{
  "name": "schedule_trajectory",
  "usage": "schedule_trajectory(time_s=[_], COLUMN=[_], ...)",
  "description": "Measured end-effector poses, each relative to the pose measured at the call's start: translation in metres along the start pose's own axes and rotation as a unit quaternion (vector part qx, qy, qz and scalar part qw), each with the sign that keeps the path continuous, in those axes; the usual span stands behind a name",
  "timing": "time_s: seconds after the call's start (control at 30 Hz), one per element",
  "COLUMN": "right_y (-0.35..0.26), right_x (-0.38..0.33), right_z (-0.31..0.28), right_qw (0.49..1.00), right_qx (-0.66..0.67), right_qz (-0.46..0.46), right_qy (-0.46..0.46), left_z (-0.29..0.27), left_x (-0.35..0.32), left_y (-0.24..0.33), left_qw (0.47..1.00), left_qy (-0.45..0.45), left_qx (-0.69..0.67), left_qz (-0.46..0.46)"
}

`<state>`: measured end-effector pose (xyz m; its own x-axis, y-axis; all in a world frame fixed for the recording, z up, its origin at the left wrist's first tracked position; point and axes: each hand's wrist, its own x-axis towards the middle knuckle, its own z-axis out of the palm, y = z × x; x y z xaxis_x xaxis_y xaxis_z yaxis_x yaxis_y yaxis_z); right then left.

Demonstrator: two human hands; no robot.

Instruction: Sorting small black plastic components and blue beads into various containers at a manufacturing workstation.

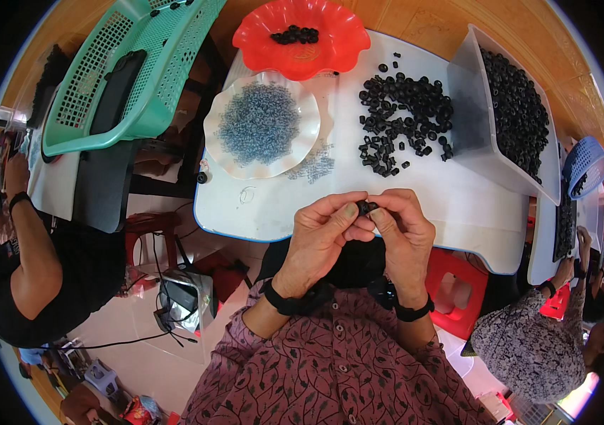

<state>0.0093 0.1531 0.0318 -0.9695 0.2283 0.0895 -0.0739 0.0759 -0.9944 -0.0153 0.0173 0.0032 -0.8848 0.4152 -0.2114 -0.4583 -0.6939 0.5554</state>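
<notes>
Head view: looks down on a white table with a blue rim (472, 227); both bare hands meet above it, near the middle of its near edge.
Left hand: the left hand (323, 230) pinches a small, dark black rounded part (365, 207) between thumb and forefinger, its other fingers curled in.
Right hand: the right hand (408, 230) pinches the same part from the other side, thumb tip against it, fingers bent.
Loose black pile: a spread of short black cylindrical pieces (415, 106) lies toward the far edge, between plate and bin.
Plate: a white scalloped plate (305, 120) sits near the left edge, heaped with tiny blue-grey bits (258, 122); more bits lie on the table to its right.
Bowl: a red wavy-rimmed bowl (252, 53) stands at the far left corner with a few black pieces inside.
Bin: a translucent plastic bin (468, 120) at the right edge is full of similar black pieces.
Slip risk: the part could pop out of the fingertips if the two thumbs press unevenly, and might roll off the near edge.
Mix-up risk: a sleeve or wrist brushing the loose bits could scatter them among the black pieces.
Black part's look: dark, slightly glossy, mostly covered by fingers; whether one piece or two joined, I cannot tell.
</notes>
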Motion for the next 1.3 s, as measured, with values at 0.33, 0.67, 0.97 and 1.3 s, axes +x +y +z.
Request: schedule_trajectory(time_s=[0.33, 0.67, 0.97, 1.3], right_y=[-0.001, -0.003, -0.010, -0.007], right_x=[0.001, 0.000, 0.002, 0.002], right_z=[0.003, 0.006, 0.010, 0.009], right_qw=[1.000, 0.999, 0.988, 0.986], right_qx=[-0.010, -0.023, -0.124, -0.131], right_qz=[-0.013, -0.023, -0.092, -0.099], right_qy=[0.005, 0.008, 0.013, 0.012], left_z=[0.002, -0.002, -0.004, -0.006], left_x=[-0.002, -0.002, -0.002, -0.001], left_y=[0.003, 0.002, 0.001, 0.000], left_qw=[1.000, 0.995, 0.994, 0.995], left_qy=[-0.004, -0.003, -0.001, -0.002], left_qx=[0.025, 0.085, 0.087, 0.079], left_qz=[0.017, 0.058, 0.071, 0.055])
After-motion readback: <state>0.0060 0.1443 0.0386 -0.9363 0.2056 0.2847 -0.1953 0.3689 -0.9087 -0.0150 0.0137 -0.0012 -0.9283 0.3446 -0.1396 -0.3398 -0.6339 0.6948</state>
